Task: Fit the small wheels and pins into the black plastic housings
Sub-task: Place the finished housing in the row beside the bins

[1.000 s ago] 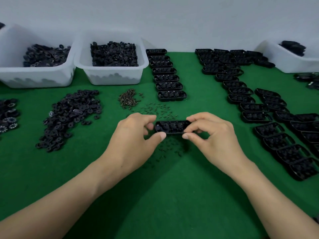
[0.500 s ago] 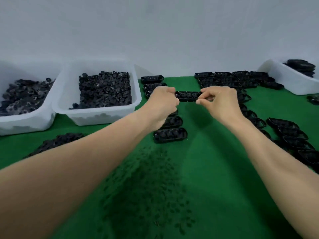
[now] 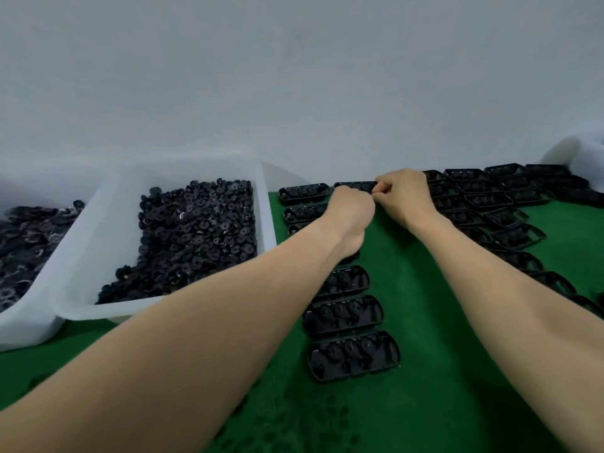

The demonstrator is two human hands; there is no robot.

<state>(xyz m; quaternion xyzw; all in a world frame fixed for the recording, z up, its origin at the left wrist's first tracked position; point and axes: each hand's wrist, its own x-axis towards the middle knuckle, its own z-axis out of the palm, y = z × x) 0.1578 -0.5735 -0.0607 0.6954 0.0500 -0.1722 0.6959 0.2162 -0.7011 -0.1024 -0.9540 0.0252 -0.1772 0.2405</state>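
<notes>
Both arms reach far across the green table. My left hand (image 3: 351,209) and my right hand (image 3: 403,194) meet at the table's far edge, fingers curled, each gripping an end of a black plastic housing (image 3: 354,185) that lies beside the far end of a column of filled housings (image 3: 354,356). Most of the held housing is hidden behind the hands. A white bin of small black wheels (image 3: 199,230) stands to the left. Blurred dark pins (image 3: 304,426) lie scattered on the felt near me.
A second white bin (image 3: 23,243) of black parts stands at the far left. Rows of more black housings (image 3: 490,204) cover the right side. Part of another white bin (image 3: 575,155) shows at the far right, against the grey wall.
Both hands carried the housing from the near middle of the table out to the far edge, beside the column's far end. The hands have drawn closer together; the camera tilted up.
</notes>
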